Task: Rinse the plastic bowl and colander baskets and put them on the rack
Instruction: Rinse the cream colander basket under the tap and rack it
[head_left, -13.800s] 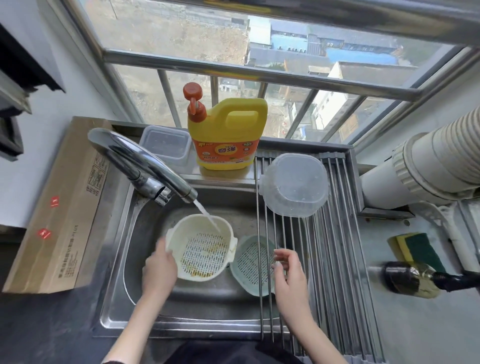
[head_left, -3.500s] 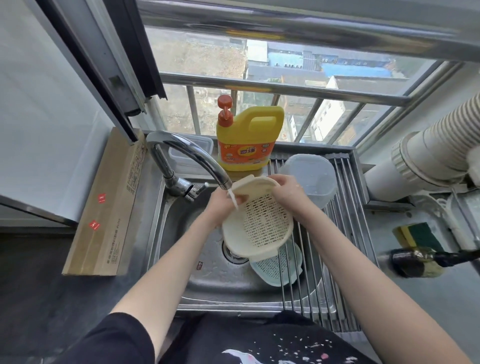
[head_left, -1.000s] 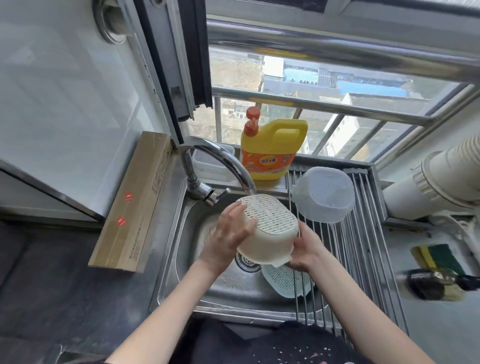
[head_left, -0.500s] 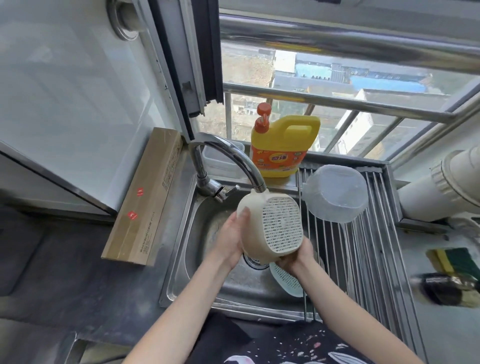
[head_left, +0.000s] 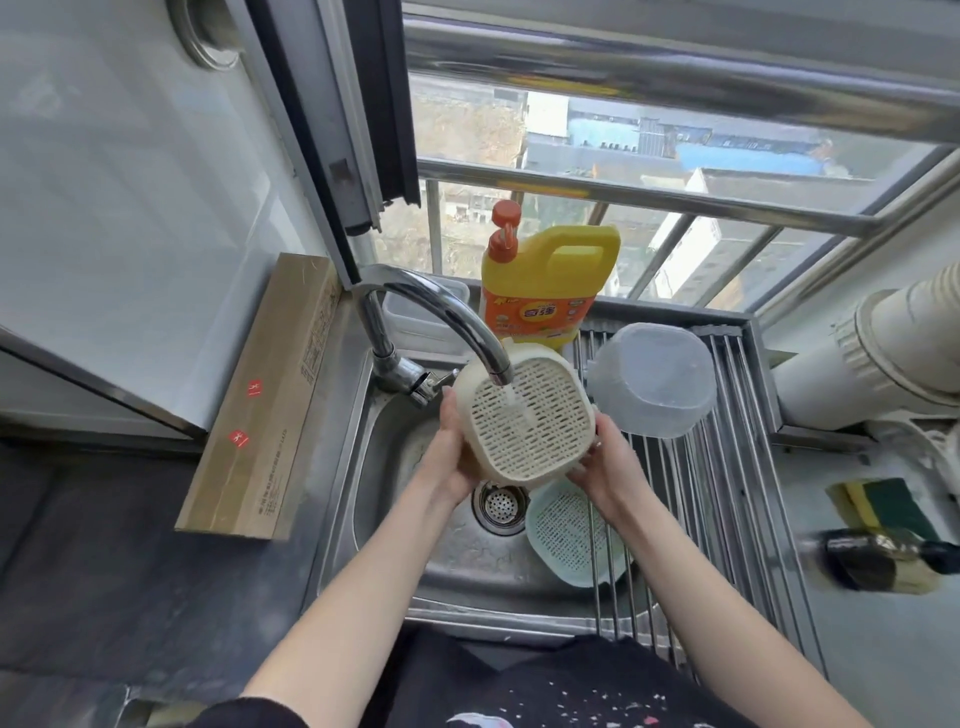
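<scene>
Holding one cream colander, two hands, one green colander, one clear bowl

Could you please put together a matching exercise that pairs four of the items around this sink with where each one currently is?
Things:
1. cream plastic colander basket
2. pale green plastic colander basket
3. clear plastic bowl
4. yellow detergent jug with an orange pump

Places:
A. upside down on the metal rod rack
B. lying in the steel sink, partly under the rack
C. standing on the ledge behind the sink
D. held by the left hand and right hand under the running tap

Pairs: 1-D, 2-B, 3-A, 4-C
</scene>
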